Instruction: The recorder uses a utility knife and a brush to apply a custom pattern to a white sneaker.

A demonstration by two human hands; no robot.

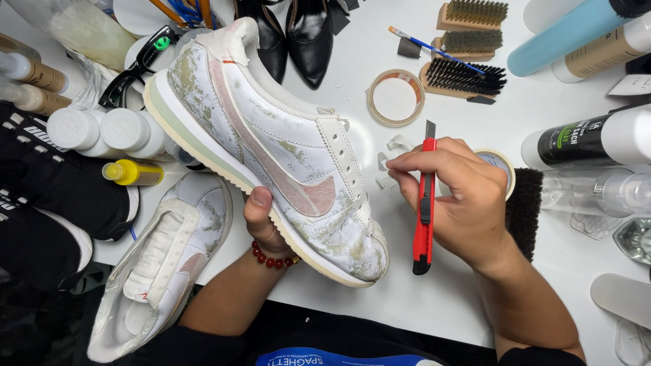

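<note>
Nearest the lens, at 6 o'clock: two bare forearms rising from dark sleeves. Left hand [266, 227], beaded bracelet [274, 260] at the wrist, cupped under the sole of a white sneaker [271, 146] with peeling, blotched paint; thumb pressed on the sole's edge, the other fingers hidden behind the shoe. Sneaker held off the white counter [420, 305], side panel up, long axis from 10 to 4 o'clock, toe toward 4, heel toward 10. Right hand [461, 200] just beside the toe at 3 o'clock, fingers curled tight round a red utility knife [424, 203]. Knife nearly vertical, blade tip toward 12, black butt toward 6, apart from the shoe.

Counted: two white sneakers, the second one [159, 264] lying at 8 o'clock, partly wrapped in masking tape; three wooden brushes [468, 51] at 1 o'clock; one tape roll [396, 98] at 12, another [500, 166] partly behind the right hand; two black pointed heels [295, 34] at 12; one yellow-capped bottle [132, 173] at 9.
</note>
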